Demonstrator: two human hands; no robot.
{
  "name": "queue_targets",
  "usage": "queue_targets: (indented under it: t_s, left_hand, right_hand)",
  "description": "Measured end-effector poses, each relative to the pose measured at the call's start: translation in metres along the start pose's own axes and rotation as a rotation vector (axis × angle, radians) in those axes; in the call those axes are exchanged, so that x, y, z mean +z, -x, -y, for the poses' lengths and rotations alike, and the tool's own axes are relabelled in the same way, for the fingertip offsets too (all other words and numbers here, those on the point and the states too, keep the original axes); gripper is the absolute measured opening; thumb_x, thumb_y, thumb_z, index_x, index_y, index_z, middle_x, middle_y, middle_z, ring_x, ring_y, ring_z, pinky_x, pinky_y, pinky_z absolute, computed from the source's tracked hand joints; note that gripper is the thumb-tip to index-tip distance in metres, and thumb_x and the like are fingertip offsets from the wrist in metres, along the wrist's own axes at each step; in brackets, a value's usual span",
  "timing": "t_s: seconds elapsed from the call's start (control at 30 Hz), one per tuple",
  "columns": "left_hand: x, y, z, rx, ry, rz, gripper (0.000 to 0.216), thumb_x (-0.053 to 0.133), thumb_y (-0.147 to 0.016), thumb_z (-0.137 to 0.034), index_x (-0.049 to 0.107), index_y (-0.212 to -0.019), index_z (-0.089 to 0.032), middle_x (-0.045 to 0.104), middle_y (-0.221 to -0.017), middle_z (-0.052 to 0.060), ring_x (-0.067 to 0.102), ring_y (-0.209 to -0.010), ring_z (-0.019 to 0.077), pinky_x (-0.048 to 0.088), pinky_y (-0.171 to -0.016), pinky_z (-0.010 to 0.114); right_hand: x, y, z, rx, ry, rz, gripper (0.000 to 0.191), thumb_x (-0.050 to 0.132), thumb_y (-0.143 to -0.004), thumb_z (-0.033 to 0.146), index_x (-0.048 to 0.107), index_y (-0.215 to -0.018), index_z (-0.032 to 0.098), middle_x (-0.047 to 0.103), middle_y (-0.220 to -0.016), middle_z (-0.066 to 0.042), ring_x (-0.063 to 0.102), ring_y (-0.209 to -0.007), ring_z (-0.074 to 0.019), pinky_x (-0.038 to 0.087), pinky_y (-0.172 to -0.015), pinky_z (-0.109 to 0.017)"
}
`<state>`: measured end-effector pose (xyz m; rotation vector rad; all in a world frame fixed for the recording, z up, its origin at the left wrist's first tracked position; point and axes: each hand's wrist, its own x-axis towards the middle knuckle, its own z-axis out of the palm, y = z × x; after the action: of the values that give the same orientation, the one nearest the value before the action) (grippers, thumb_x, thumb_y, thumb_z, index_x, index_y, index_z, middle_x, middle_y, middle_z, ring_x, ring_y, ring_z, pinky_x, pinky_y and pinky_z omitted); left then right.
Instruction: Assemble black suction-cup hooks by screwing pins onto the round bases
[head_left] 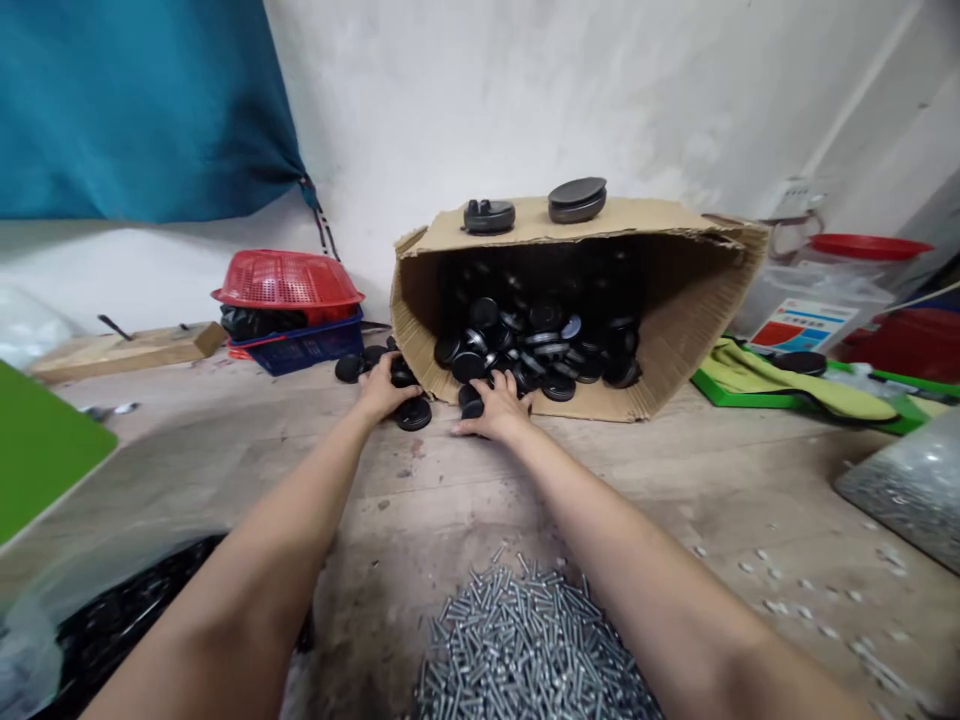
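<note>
My left hand point(381, 390) is at several black round caps lying on the table just left of the box opening. Its thumb and fingers curve around one black round cap point(401, 373); another black cap point(413, 414) lies flat by the thumb. At the box's lower front edge, my right hand point(496, 408) closes around a black round cap point(471, 408), partly hidden by the fingers. The cardboard box point(682, 330) lies on its side, its opening facing me, with a heap of black caps point(545, 315) inside.
Two black parts, one a disc point(577, 200), rest on the box. A pile of screws point(532, 650) lies between my forearms. Left stand a red basket point(289, 280) and blue basket point(307, 345). A green tray point(720, 392) with a yellow-green cloth point(787, 380) is right.
</note>
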<state>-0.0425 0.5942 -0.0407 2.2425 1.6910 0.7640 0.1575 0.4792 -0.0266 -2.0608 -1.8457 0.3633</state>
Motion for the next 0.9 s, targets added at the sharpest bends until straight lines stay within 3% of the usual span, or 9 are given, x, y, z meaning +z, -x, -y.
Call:
queue_targets:
  t_s: [0.13,0.3,0.47,0.63,0.73,0.9]
  left_hand:
    - [-0.002,0.013,-0.007,0.044,0.032,0.068,0.051,0.064,-0.08,-0.039,0.047,-0.124,-0.019,0.062,-0.113,0.009,0.06,-0.1,0.0232,0.047,-0.087,0.04]
    - [-0.007,0.052,-0.024,0.106,0.023,0.132,0.033,0.054,-0.089,-0.033,0.054,-0.117,-0.016,0.058,-0.117,0.009,0.059,-0.098,0.0208,0.051,-0.082,0.042]
    - [-0.012,0.108,-0.045,0.181,-0.015,0.177,0.037,0.057,-0.084,-0.038,0.053,-0.118,-0.023,0.054,-0.119,0.008,0.058,-0.101,0.022,0.046,-0.089,0.039]
    - [-0.01,0.144,-0.07,0.137,-0.053,0.188,0.069,0.071,-0.062,-0.054,0.049,-0.119,-0.022,0.048,-0.122,0.012,0.053,-0.106,0.0345,0.042,-0.089,0.045]
    - [-0.004,0.151,-0.084,0.102,-0.046,0.186,0.069,0.073,-0.059,-0.045,0.047,-0.118,-0.021,0.046,-0.123,0.014,0.05,-0.107,0.0387,0.04,-0.088,0.049]
    - [0.002,0.159,-0.103,0.08,0.041,0.16,0.06,0.075,-0.054,-0.032,0.052,-0.109,-0.024,0.05,-0.116,0.01,0.053,-0.103,0.0341,0.042,-0.088,0.046]
  right_hand:
    - [0.003,0.014,-0.002,-0.05,-0.005,-0.01,0.066,0.072,-0.065,0.048,0.048,-0.125,0.031,0.032,-0.137,-0.01,0.029,-0.129,-0.0315,0.028,-0.098,-0.056]
    - [0.004,0.039,-0.005,-0.048,-0.055,0.001,0.063,0.074,-0.062,0.046,0.051,-0.119,0.032,0.039,-0.126,-0.006,0.048,-0.112,-0.0256,0.039,-0.089,-0.043]
    - [0.007,0.077,-0.004,0.061,-0.079,-0.053,0.065,0.072,-0.063,0.05,0.048,-0.12,0.029,0.041,-0.121,-0.008,0.042,-0.118,-0.0294,0.035,-0.091,-0.047]
    - [0.002,0.103,-0.005,0.145,-0.058,-0.079,0.06,0.072,-0.066,0.044,0.048,-0.119,0.029,0.043,-0.117,-0.01,0.042,-0.115,-0.0323,0.036,-0.087,-0.049]
    - [0.0,0.104,-0.004,0.114,-0.052,-0.088,0.055,0.075,-0.062,0.037,0.051,-0.111,0.032,0.044,-0.116,-0.007,0.042,-0.113,-0.0289,0.038,-0.086,-0.044]
    - [-0.001,0.111,0.004,0.103,-0.083,-0.159,0.049,0.076,-0.058,0.026,0.057,-0.103,0.028,0.044,-0.114,-0.009,0.041,-0.111,-0.03,0.04,-0.084,-0.046]
